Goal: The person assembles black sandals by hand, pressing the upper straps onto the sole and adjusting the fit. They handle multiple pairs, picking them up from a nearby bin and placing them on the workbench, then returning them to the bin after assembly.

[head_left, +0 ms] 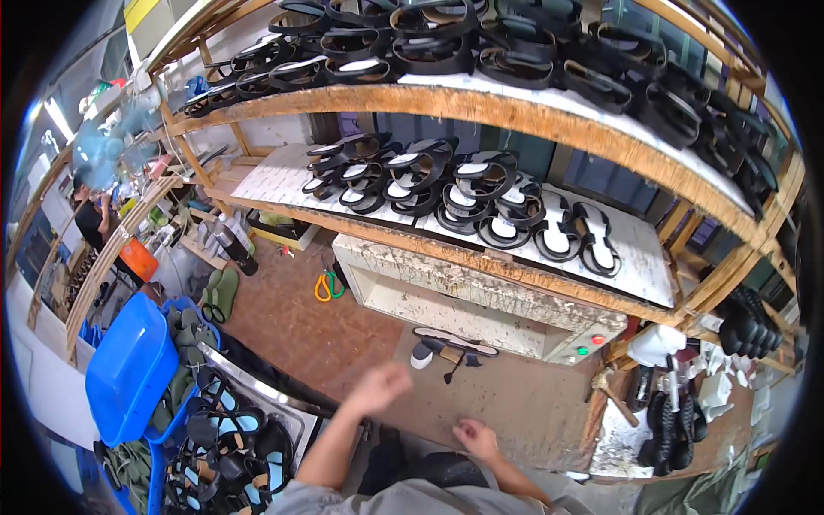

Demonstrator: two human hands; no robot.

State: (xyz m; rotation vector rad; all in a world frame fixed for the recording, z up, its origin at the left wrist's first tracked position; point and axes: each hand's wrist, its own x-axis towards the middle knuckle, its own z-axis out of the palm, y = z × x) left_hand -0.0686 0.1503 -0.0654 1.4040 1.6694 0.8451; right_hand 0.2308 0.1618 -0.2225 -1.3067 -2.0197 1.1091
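Observation:
My left hand (pixel 380 389) hangs over the near part of the workbench, blurred by motion, and its fingers cannot be made out. Lower and to the right, at the bench's near edge, my right hand (pixel 476 438) has its fingers curled together; whether something small is in them is hidden. Beyond both hands, a flat black sandal piece with straps (pixel 455 343) lies on the bench in front of the white box. At its left end sits a small white-and-black rounded piece (pixel 421 355). Neither hand touches these pieces.
A wooden rack (pixel 446 101) full of black sandals stands over the bench. Below it is a stained white box (pixel 481 300) with red and green buttons. Scissors (pixel 324 287) lie left, near green clogs (pixel 225 294). A hammer (pixel 616 396) rests right; a blue crate (pixel 129 369) stands left.

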